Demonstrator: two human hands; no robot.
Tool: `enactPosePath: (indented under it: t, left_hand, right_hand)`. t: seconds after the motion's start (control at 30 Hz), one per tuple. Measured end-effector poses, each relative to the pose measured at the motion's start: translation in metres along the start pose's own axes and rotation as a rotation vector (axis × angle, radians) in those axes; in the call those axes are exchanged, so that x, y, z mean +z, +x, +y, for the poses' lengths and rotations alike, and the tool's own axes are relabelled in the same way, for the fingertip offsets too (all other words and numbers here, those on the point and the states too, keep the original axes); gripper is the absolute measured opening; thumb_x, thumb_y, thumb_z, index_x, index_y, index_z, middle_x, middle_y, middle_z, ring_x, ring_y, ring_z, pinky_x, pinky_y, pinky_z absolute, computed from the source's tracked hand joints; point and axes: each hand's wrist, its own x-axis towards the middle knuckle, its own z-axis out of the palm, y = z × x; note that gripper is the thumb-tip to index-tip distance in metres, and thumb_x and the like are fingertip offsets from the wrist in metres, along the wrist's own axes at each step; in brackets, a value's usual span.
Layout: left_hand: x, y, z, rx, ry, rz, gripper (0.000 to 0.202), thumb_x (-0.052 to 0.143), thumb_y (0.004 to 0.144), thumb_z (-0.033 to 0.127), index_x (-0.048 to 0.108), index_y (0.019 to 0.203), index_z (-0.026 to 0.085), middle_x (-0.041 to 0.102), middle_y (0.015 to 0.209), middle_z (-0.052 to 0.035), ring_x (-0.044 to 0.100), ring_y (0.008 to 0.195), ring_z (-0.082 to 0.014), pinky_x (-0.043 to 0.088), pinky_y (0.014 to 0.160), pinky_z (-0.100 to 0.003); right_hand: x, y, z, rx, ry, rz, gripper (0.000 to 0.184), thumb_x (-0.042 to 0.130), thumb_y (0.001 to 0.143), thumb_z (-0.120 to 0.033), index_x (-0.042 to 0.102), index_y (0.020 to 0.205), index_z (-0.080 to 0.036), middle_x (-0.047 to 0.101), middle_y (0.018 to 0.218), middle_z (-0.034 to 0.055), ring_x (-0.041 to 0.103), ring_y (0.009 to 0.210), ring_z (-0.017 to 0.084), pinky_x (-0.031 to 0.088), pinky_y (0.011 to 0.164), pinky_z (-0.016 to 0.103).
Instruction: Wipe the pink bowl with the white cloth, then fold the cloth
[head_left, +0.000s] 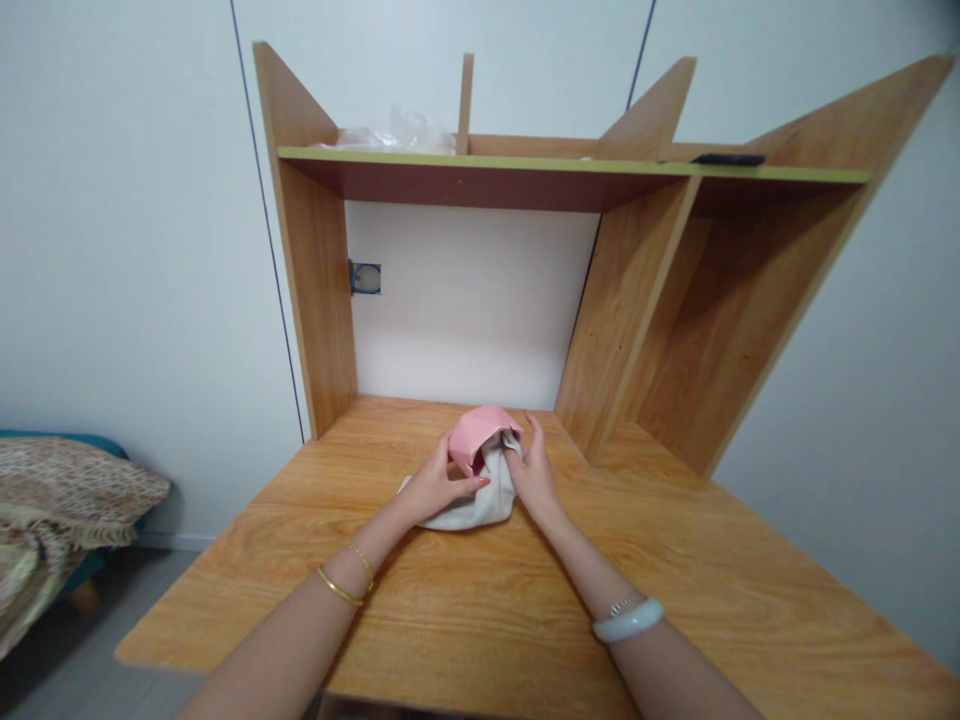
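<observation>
A pink faceted container, like a small bowl or pot point(474, 432), is tipped on its side above the desk, its opening turned towards me and to the right. My left hand point(442, 485) grips its left side, thumb at the lower rim. A pale grey cloth point(469, 512) hangs from the opening, and its lower part lies spread on the desk. With its fingers pressing the cloth into the opening, my right hand point(534, 475) holds the bunched upper part. Some of those fingertips are hidden inside the container.
Both hands work over a wooden desk point(480, 620) with a shelf unit point(480, 180) along its back. On the upper shelf lie a clear plastic bag point(405, 132) and a dark flat object point(727, 159). An uncovered wall socket box point(366, 279) shows behind. A patterned throw point(71, 490) covers furniture at left.
</observation>
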Motion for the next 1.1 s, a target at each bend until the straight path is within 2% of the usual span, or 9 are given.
enactPosePath:
  t: [0.1,0.2,0.3,0.43,0.63,0.77,0.93,1.1]
  left_hand:
    - [-0.003,0.0,0.004,0.026,0.129,0.057,0.078,0.063,0.07,0.043,0.025,0.133,0.016,0.05,0.123,-0.011,0.048,0.111,-0.022,0.037,0.095,-0.036]
    - [-0.006,-0.001,0.008,-0.007,0.305,0.089,0.079,0.061,0.07,0.044,0.025,0.134,0.016,0.052,0.121,-0.0117,0.051,0.108,-0.0252,0.039,0.092,-0.037]
    - [-0.008,-0.002,0.013,-0.035,0.48,0.062,0.077,0.061,0.067,0.043,0.03,0.134,0.021,0.055,0.12,-0.0089,0.053,0.105,-0.0272,0.041,0.089,-0.037]
    - [-0.008,-0.002,0.019,-0.048,0.612,0.028,0.075,0.061,0.066,0.043,0.033,0.133,0.026,0.06,0.114,-0.0054,0.057,0.1,-0.0273,0.042,0.085,-0.036]
    - [-0.013,0.001,0.026,0.009,0.66,-0.012,0.065,0.057,0.067,0.042,0.042,0.128,0.024,0.061,0.11,-0.0063,0.057,0.097,-0.0278,0.042,0.084,-0.037]
    - [-0.016,0.0,0.027,0.014,0.694,-0.057,0.062,0.057,0.066,0.04,0.045,0.125,0.025,0.062,0.108,-0.0057,0.056,0.097,-0.0271,0.041,0.084,-0.036]
    - [-0.015,-0.001,0.025,0.031,0.663,-0.053,0.063,0.056,0.069,0.047,0.042,0.126,0.025,0.059,0.113,-0.0064,0.054,0.101,-0.0266,0.039,0.087,-0.036]
    - [-0.015,0.0,0.017,-0.002,0.592,0.003,0.066,0.051,0.073,0.053,0.036,0.13,0.023,0.055,0.116,-0.0083,0.052,0.104,-0.0251,0.038,0.089,-0.037]
  right_hand:
    - [0.001,0.001,-0.001,-0.022,-0.081,-0.009,0.066,0.044,0.077,-0.028,0.017,0.135,-0.012,0.063,0.075,0.0044,0.06,0.061,0.018,0.043,0.054,0.025]
    - [0.004,0.001,0.001,-0.027,-0.176,-0.054,0.074,0.052,0.073,-0.026,0.015,0.135,-0.009,0.065,0.088,0.0102,0.062,0.077,0.021,0.044,0.061,0.026]
    - [0.005,0.001,0.003,0.017,-0.339,-0.102,0.08,0.057,0.07,-0.025,0.015,0.136,-0.008,0.066,0.085,0.0113,0.062,0.078,0.022,0.043,0.061,0.025]
    - [-0.002,0.0,-0.004,0.021,-0.548,-0.102,0.082,0.056,0.073,-0.028,0.011,0.138,-0.008,0.066,0.08,0.0112,0.063,0.073,0.022,0.04,0.057,0.025]
    - [-0.012,-0.004,-0.022,-0.094,-0.713,-0.087,0.078,0.051,0.078,-0.032,0.007,0.14,-0.014,0.065,0.066,0.0064,0.062,0.063,0.022,0.038,0.055,0.025]
    - [-0.011,-0.007,-0.025,-0.188,-0.779,-0.133,0.075,0.05,0.078,-0.03,0.011,0.14,-0.017,0.066,0.069,0.0068,0.062,0.066,0.022,0.039,0.058,0.027]
    - [-0.008,-0.006,-0.019,-0.212,-0.795,-0.181,0.07,0.044,0.08,-0.028,0.011,0.14,-0.016,0.066,0.073,0.0075,0.062,0.069,0.023,0.04,0.059,0.027]
    - [-0.007,-0.004,-0.006,-0.25,-0.673,-0.225,0.066,0.038,0.081,-0.022,0.011,0.14,-0.015,0.066,0.074,0.0064,0.061,0.068,0.021,0.04,0.06,0.026]
